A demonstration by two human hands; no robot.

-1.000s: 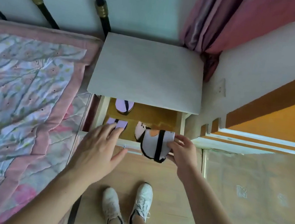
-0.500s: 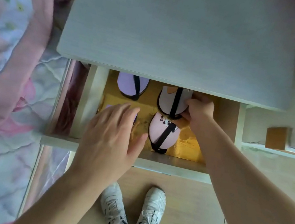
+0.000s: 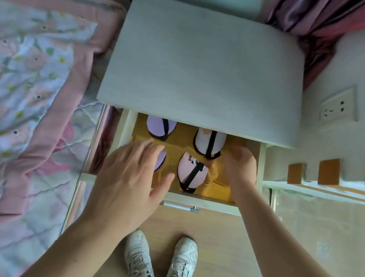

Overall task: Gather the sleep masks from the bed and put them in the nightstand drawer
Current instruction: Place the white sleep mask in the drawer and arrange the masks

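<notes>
On the visible part of the bed (image 3: 27,83) no mask remains. Your left hand (image 3: 129,177) hovers flat, fingers spread and holding nothing, over a purple mask (image 3: 160,160) at the drawer (image 3: 203,202) front; a careless sweep could drag it over the lip. A second purple mask (image 3: 160,127) lies behind. The pink mask (image 3: 192,171) and white mask (image 3: 209,143) sit mid-drawer. Your right hand (image 3: 239,167), loosely curled and empty, could catch a strap while pulling out, or get pinched if you close early.
</notes>
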